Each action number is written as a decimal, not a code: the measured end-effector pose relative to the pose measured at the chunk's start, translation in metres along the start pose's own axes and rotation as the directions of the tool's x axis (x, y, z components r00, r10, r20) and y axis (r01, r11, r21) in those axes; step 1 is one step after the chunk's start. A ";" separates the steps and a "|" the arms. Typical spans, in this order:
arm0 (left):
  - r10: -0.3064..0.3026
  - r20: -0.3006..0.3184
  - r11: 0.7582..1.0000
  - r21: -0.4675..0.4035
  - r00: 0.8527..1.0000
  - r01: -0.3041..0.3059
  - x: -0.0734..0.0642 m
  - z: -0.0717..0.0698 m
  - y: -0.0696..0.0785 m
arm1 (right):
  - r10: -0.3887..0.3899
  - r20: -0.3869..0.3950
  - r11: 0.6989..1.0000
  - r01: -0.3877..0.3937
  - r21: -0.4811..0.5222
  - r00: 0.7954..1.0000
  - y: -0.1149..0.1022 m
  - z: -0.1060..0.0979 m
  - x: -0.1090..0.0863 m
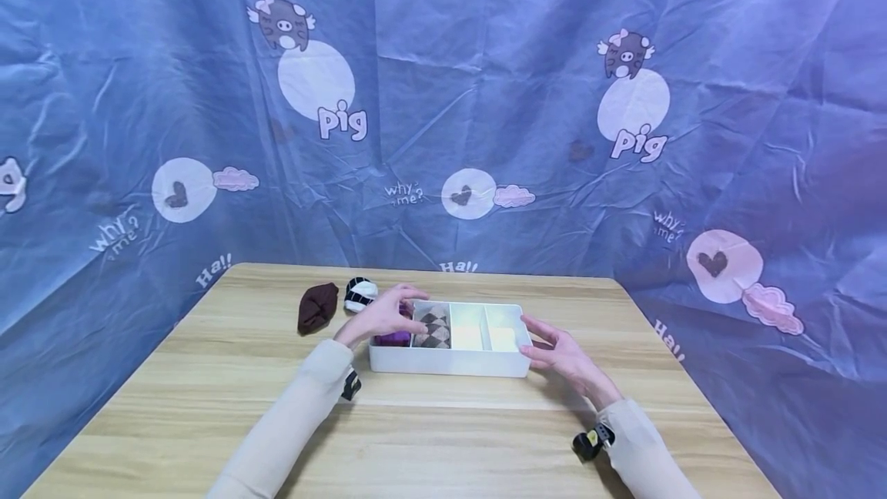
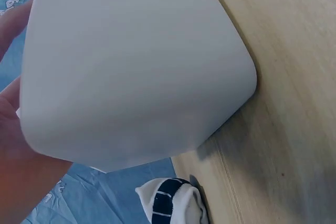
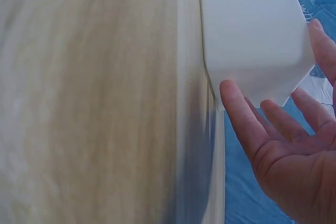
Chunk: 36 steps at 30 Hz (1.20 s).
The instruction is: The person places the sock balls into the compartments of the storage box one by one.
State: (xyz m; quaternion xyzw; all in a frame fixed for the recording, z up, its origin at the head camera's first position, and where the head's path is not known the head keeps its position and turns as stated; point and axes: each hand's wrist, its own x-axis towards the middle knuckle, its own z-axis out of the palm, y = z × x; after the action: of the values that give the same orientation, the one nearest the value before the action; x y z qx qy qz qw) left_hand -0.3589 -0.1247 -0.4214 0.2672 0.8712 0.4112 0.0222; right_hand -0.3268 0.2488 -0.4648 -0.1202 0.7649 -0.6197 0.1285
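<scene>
A white divided box (image 1: 450, 361) stands on the table, its long side toward me. My left hand (image 1: 383, 316) reaches over its left end, thumb and fingers spread above the compartments there. Beneath it lies a purple folded sock (image 1: 393, 339), partly hidden by the hand, and in the compartment beside that a brown-and-beige argyle sock (image 1: 435, 328). At the box's right end my right hand (image 1: 563, 356) has its fingers spread, fingertips right at the wall. In the right wrist view these fingers (image 3: 242, 114) look nearly straight around the box corner.
Left of the box lie a dark brown folded sock (image 1: 318, 308) and a black-and-white rolled sock (image 1: 360, 293). The wooden table (image 1: 443, 437) ends at a blue printed curtain (image 1: 430, 98) behind and at both sides. White dividers (image 1: 485, 327) split the box.
</scene>
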 end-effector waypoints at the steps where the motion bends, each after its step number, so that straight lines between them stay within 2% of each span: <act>1: 0.002 -0.002 1.000 -0.003 1.000 -0.002 0.000 0.000 0.000 | 0.001 -0.003 1.000 -0.001 0.000 1.000 0.000 0.000 0.000; 7: 0.006 -0.009 1.000 -0.010 1.000 -0.006 0.002 -0.001 -0.004 | -0.004 -0.006 1.000 0.004 0.019 1.000 0.001 0.000 -0.001; 12: 0.006 -0.017 0.997 -0.082 1.000 -0.008 0.004 -0.003 -0.006 | -0.001 -0.008 1.000 0.001 0.018 1.000 0.002 -0.001 0.000; 17: 0.040 -0.054 0.988 -0.148 0.998 -0.048 0.004 -0.005 -0.009 | -0.004 0.002 1.000 0.003 0.018 1.000 0.002 -0.003 0.000; 23: 0.013 -0.106 0.972 -0.234 0.994 -0.038 -0.002 -0.007 -0.010 | -0.006 -0.001 1.000 0.007 0.021 1.000 0.003 -0.003 0.000; 31: -0.042 -0.240 0.964 -0.266 0.970 -0.024 -0.016 -0.011 -0.021 | -0.010 0.006 0.999 0.010 0.049 1.000 0.003 -0.003 0.001; 34: -0.036 -0.268 0.970 -0.240 0.963 -0.031 -0.028 -0.019 -0.011 | -0.013 0.011 0.999 0.012 0.050 1.000 0.004 -0.002 0.002; 36: -0.029 -0.290 0.976 -0.214 0.956 -0.035 -0.034 -0.023 -0.012 | -0.013 0.010 0.999 0.012 0.051 1.000 0.003 -0.002 0.002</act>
State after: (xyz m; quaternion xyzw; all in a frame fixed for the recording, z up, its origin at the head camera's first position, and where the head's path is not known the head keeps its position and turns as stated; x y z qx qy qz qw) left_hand -0.3413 -0.1633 -0.4207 0.2011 0.8144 0.5387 -0.0782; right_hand -0.3291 0.2505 -0.4679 -0.1246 0.7475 -0.6391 0.1314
